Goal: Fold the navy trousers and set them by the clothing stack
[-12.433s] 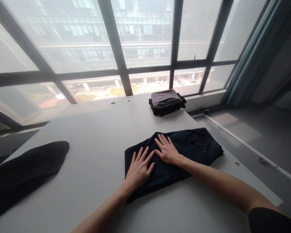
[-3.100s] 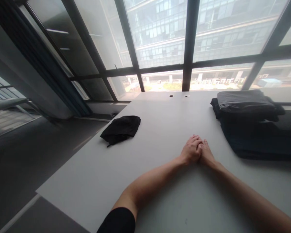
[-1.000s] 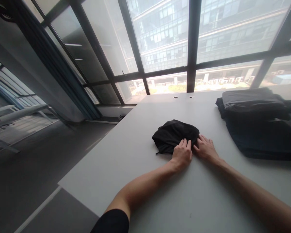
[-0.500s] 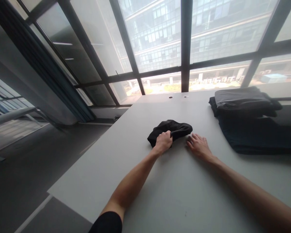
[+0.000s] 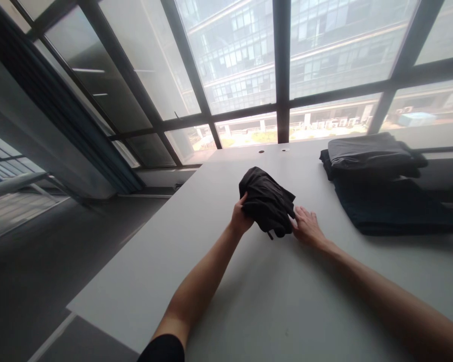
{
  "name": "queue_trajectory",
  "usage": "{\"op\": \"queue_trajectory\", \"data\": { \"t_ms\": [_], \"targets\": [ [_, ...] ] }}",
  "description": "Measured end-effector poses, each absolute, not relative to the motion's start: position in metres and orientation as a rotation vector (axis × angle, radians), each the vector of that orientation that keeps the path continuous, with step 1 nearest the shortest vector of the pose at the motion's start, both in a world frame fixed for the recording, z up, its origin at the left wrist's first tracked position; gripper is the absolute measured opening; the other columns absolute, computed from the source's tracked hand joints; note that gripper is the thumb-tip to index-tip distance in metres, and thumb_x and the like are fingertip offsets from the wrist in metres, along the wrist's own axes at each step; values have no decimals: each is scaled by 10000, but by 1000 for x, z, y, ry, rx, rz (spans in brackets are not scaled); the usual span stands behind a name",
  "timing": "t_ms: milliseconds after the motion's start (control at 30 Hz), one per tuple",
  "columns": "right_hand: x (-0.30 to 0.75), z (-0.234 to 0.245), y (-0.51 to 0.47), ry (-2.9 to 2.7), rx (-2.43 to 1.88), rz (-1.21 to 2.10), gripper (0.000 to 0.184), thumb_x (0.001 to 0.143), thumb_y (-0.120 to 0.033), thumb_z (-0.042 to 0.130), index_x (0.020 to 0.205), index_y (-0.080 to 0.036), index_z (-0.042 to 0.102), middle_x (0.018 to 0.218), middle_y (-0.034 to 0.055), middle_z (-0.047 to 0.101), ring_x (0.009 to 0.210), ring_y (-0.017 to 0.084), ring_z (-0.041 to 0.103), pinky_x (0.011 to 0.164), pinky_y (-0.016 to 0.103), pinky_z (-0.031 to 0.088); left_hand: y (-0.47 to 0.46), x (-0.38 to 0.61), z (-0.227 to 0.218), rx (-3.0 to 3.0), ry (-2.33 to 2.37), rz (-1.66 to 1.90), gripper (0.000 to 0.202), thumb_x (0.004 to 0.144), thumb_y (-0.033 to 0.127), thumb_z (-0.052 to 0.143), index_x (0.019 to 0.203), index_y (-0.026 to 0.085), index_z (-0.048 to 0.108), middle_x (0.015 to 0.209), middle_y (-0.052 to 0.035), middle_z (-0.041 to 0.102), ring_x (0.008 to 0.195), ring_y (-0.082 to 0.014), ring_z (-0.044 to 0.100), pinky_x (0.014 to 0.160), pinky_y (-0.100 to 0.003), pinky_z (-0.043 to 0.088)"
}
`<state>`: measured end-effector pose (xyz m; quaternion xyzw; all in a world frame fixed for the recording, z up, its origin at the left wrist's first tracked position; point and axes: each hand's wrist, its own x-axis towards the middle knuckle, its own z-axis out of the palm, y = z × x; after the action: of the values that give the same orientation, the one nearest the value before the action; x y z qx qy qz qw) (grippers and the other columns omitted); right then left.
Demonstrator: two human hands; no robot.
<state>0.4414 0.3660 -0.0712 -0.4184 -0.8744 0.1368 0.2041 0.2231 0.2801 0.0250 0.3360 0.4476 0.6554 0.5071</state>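
A crumpled piece of black cloth [image 5: 266,201] is raised and tilted above the white table [image 5: 219,281]; its exact kind does not show. My left hand [image 5: 241,217] grips its left side, with the thumb on the near face and the other fingers hidden behind the fabric. At the cloth's lower right edge lies my right hand [image 5: 307,226], its fingers stretched out and apart. Its fingertips reach the fabric's edge, but I cannot tell whether they press on it.
On the right of the table rests a folded dark navy cloth [image 5: 392,208], with a folded grey cloth [image 5: 366,151] at its far end. Large windows [image 5: 241,55] rise beyond the table. A dark curtain [image 5: 60,110] hangs at the left, above grey floor [image 5: 60,241].
My left hand has lifted and turned the black cloth, which now stands higher and shows a broader face. My right hand has stayed in nearly the same place, now against the cloth's edge.
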Motion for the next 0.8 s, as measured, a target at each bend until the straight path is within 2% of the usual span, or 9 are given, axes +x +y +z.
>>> {"op": "queue_trajectory", "data": {
  "t_ms": [67,133,200,367,500,567,633,700,800],
  "targets": [
    [442,-70,367,-2315,-1077,536,605,1051,-490,334,1570,-186,407,1570,190,448,1465,368,383,1179,638,244,278,220,22,809,1078,1598,585,1049,493,311,1313,107,663,1195,-145,742,1187,-307,673,1029,-505,545],
    [443,-69,370,-2171,-926,750,662,1048,-517,351,1639,-234,256,1549,149,491,1418,325,465,1152,558,358,275,215,13,816,1120,1613,579,1047,496,311,1304,119,668,1186,-146,745,1176,-316,676,1013,-522,552],
    [443,-69,373,-2044,-805,940,707,1038,-528,392,1658,-265,178,1536,118,515,1359,285,541,1089,466,461,271,209,2,802,1161,1584,551,1038,481,341,1272,119,683,1155,-154,753,1148,-319,688,994,-525,560],
    [440,-70,375,-2033,-754,1054,676,973,-442,517,1598,-231,369,1532,112,520,1267,267,619,1083,430,486,245,172,-15,621,1258,1392,440,1004,401,421,1121,110,730,1023,-168,763,1014,-297,728,909,-459,597],
    [438,-70,373,-2124,-785,936,626,966,-383,504,1565,-223,423,1464,104,587,1240,260,625,1094,443,475,212,133,-15,585,1592,1430,190,925,295,605,983,158,723,904,-119,750,803,-234,723,748,-354,614],
    [436,-70,372,-2108,-803,882,593,961,-356,488,1533,-200,469,1437,111,607,1242,256,618,1100,437,468,203,123,-13,616,1765,1489,145,870,198,660,1002,152,698,908,-110,738,774,-213,716,740,-344,610],
    [436,-70,373,-2079,-857,803,512,954,-333,469,1423,-167,590,1372,125,645,1246,261,605,1122,436,444,201,124,-11,623,1878,1565,256,844,132,663,1098,154,665,1036,-124,728,901,-218,721,834,-361,602],
    [436,-69,374,-2103,-901,724,415,945,-331,466,1228,-156,715,1274,139,685,1222,276,599,1128,441,431,205,137,-6,750,1977,1639,368,836,107,654,1196,181,640,1244,-133,678,1147,-240,668,999,-385,547],
    [437,-66,371,-2220,-818,684,363,947,-342,480,1121,-181,755,1244,133,683,1204,281,582,1111,437,439,215,174,3,1469,2083,1476,466,850,166,674,1310,219,625,1435,-111,590,1400,-266,498,1196,-419,383]
  ]
}}
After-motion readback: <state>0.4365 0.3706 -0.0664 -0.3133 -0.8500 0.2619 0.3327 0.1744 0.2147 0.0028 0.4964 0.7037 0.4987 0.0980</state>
